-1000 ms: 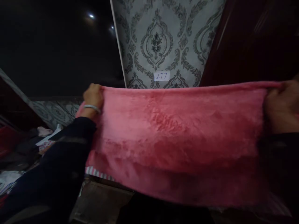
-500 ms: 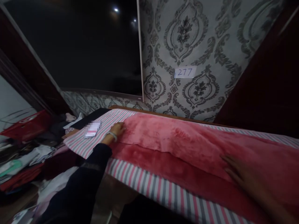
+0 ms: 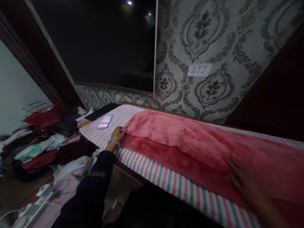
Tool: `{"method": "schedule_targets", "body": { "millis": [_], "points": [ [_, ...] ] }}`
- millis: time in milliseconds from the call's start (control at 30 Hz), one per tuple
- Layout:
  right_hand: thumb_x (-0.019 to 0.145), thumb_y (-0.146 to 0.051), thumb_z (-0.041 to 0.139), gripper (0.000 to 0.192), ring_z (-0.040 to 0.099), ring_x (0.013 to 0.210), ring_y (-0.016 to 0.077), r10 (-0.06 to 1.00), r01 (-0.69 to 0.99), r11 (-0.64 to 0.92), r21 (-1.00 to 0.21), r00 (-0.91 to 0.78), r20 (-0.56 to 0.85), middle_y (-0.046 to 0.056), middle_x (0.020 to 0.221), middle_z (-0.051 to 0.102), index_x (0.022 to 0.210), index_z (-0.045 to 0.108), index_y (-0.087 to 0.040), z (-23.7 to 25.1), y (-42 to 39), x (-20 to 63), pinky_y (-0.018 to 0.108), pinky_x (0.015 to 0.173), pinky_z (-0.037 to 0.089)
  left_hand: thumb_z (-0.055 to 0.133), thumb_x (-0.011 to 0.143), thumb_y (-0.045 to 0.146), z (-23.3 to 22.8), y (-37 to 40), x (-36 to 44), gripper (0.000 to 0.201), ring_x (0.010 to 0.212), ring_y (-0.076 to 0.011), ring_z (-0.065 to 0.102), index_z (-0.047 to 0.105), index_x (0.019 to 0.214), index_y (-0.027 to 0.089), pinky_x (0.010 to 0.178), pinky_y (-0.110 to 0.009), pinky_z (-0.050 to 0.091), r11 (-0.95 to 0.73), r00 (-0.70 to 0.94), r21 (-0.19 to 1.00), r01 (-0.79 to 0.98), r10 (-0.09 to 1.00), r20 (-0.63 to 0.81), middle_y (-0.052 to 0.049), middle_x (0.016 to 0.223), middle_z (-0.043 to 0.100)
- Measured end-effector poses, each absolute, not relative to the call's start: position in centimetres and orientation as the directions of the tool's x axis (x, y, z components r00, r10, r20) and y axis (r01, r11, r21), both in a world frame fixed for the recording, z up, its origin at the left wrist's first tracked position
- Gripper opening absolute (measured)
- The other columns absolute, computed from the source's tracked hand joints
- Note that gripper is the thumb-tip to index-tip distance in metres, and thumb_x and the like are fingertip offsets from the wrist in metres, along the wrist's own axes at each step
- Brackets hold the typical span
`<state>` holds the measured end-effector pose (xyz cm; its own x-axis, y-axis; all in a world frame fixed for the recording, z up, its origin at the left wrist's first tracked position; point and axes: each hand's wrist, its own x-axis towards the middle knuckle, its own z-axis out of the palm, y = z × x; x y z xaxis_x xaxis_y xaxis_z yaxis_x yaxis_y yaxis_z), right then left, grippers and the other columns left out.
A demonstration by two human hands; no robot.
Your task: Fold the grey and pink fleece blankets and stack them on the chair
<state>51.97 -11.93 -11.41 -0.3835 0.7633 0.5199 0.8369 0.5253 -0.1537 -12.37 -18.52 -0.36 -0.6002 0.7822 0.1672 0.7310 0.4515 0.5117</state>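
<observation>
A pink plush cloth (image 3: 163,126) lies lengthwise along a long surface, its lighter upper layer folded over a darker red-pink layer (image 3: 156,153). Beneath it spreads a striped cloth (image 3: 163,175) in white, grey and pink. My left hand (image 3: 118,135), with a bracelet at the wrist, is at the plush cloth's left end, its bent fingers closed at the edge. Toward the right, my right hand (image 3: 245,179) rests flat on the plush, fingers stretched out and slightly apart; it is dim and a little blurred.
A blurred-out card or phone (image 3: 104,122) lies on the striped cloth's left end, near a black flat item (image 3: 104,110). Piled clothes (image 3: 45,147), a red bag (image 3: 47,115) and a power strip (image 3: 35,207) are at left. A large screen (image 3: 102,41) hangs behind.
The view has shifted left and down, showing more of the left-hand floor and the power strip. My left hand has drawn slightly toward me along the plush cloth's end; my right hand stays on the cloth.
</observation>
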Motion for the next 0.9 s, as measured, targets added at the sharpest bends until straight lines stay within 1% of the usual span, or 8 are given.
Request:
{"method": "schedule_targets", "body": {
  "millis": [100,200,300,400,500,600,700,900],
  "points": [
    [0.095,-0.037,0.042,0.051,0.061,0.125,0.0364,0.733,0.842,0.522,-0.138,-0.36,0.577,0.016,0.133,0.065,0.138,0.059,-0.016,-11.1,-12.5,51.0,0.056,0.105,0.049,0.062,0.082,0.039,-0.3,-17.6,-11.4,0.036,0.109,-0.03,0.065,0.067,0.107,0.013,0.094,-0.037,0.05,0.446,-0.63,0.54,0.714,0.745,0.217,-0.018,0.113,0.068],
    [0.094,-0.028,0.041,0.049,0.064,0.12,0.034,0.731,0.841,0.511,-0.177,-0.317,0.604,0.017,0.131,0.066,0.138,0.059,-0.015,-10.5,-12.9,50.5,0.054,0.104,0.051,0.063,0.079,0.039,-0.4,-17.2,-10.6,0.027,0.108,-0.0319,0.063,0.067,0.094,0.017,0.092,-0.039,0.049,0.435,-0.663,0.584,0.686,0.703,0.255,-0.016,0.105,0.067],
    [0.092,-0.024,0.04,0.047,0.064,0.121,0.033,0.746,0.833,0.507,-0.222,-0.295,0.597,0.015,0.128,0.068,0.132,0.064,-0.016,-10.0,-12.9,50.2,0.054,0.104,0.051,0.057,0.079,0.037,-0.1,-17.2,-10.4,0.017,0.092,-0.0287,0.063,0.061,0.077,0.02,0.082,-0.037,0.049,0.422,-0.706,0.652,0.63,0.661,0.255,-0.009,0.085,0.065],
    [0.094,-0.029,0.04,0.041,0.067,0.115,0.0302,0.758,0.799,0.498,-0.336,-0.214,0.616,0.011,0.12,0.073,0.12,0.07,-0.021,-9.0,-13.2,50.0,0.052,0.103,0.053,0.055,0.076,0.035,0.9,-17.5,-11.1,0.018,0.075,-0.0234,0.059,0.052,0.063,0.022,0.071,-0.033,0.047,0.396,-0.733,0.73,0.558,0.647,0.21,-0.003,0.065,0.056],
    [0.094,-0.03,0.04,0.038,0.069,0.111,0.0264,0.748,0.74,0.478,-0.473,-0.061,0.66,0.008,0.119,0.074,0.118,0.07,-0.023,-7.4,-14.5,50.2,0.047,0.101,0.055,0.055,0.072,0.033,2.2,-18.0,-12.3,0.016,0.07,-0.02,0.057,0.053,0.061,0.022,0.065,-0.029,0.047,0.357,-0.739,0.796,0.488,0.655,0.16,0.0,0.062,0.054],
    [0.096,-0.03,0.041,0.037,0.067,0.116,0.0246,0.713,0.714,0.501,-0.489,-0.02,0.701,0.006,0.122,0.073,0.119,0.069,-0.024,-6.2,-16.2,51.0,0.045,0.106,0.051,0.054,0.072,0.035,2.8,-19.1,-13.0,0.015,0.063,-0.0184,0.057,0.055,0.065,0.021,0.06,-0.028,0.047,0.345,-0.742,0.835,0.429,0.661,0.108,0.001,0.061,0.054],
    [0.098,-0.035,0.041,0.037,0.068,0.114,0.0267,0.734,0.729,0.51,-0.457,-0.092,0.672,0.007,0.119,0.074,0.117,0.071,-0.024,-6.8,-17.4,52.3,0.047,0.104,0.053,0.059,0.07,0.035,2.6,-20.4,-13.0,0.018,0.059,-0.0177,0.053,0.053,0.059,0.022,0.058,-0.028,0.044,0.386,-0.737,0.816,0.429,0.672,0.07,0.002,0.054,0.05],
    [0.096,-0.051,0.047,0.041,0.066,0.118,0.0325,0.806,0.771,0.484,-0.414,-0.209,0.553,0.009,0.123,0.072,0.118,0.072,-0.026,-9.8,-18.7,53.3,0.057,0.103,0.052,0.062,0.069,0.029,2.0,-21.2,-12.4,0.02,0.067,-0.0198,0.051,0.052,0.054,0.023,0.066,-0.029,0.038,0.477,-0.727,0.704,0.526,0.681,0.082,0.001,0.054,0.05]
  ]
}}
